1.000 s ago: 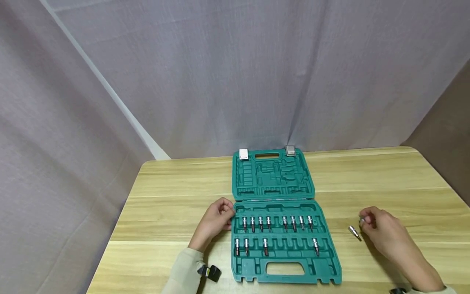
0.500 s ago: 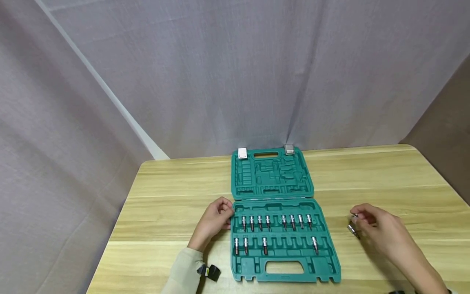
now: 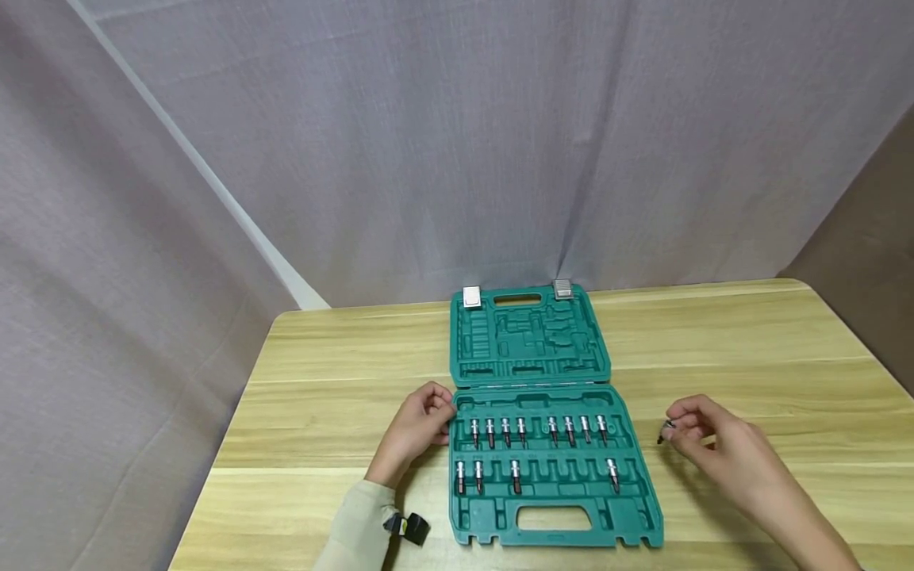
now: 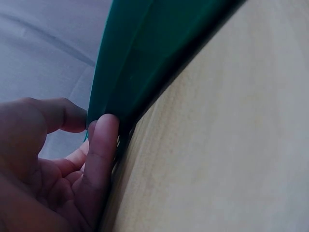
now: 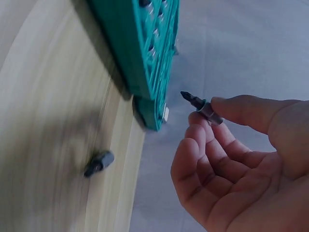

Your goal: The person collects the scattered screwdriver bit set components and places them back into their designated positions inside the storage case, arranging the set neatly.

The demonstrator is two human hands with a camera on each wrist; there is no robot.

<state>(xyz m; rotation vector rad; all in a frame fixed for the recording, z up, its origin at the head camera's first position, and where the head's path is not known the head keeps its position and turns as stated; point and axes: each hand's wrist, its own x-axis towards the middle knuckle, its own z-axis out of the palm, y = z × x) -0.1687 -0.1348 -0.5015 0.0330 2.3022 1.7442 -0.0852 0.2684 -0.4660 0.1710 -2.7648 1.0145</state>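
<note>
A green tool case [image 3: 557, 535] lies unfolded on the table, its lower half bearing two rows of bit sockets [image 3: 516, 476] with silver bodies and dark tips. At the case's left edge, near the hinge, my left hand [image 3: 421, 420] pinches the side wall [image 4: 123, 72] between thumb and finger. My right hand [image 3: 728, 448], to the right of the case, holds a bit socket [image 5: 203, 107] between thumb and fingertips, its dark pointed tip facing the case. Another bit socket [image 5: 99, 163] lies on the table in the right wrist view; the right hand hides it in the head view.
The wooden table [image 3: 343, 349] stretches to both sides of the case. The case's lid [image 3: 528, 369], with moulded recesses and two metal latches, lies flat toward the back. A grey curtain [image 3: 400, 159] hangs behind the table's back edge.
My right hand has moved left toward the case with the bit socket, passing over the one lying on the table and now covering it in the head view. The left hand stays at the case's edge.
</note>
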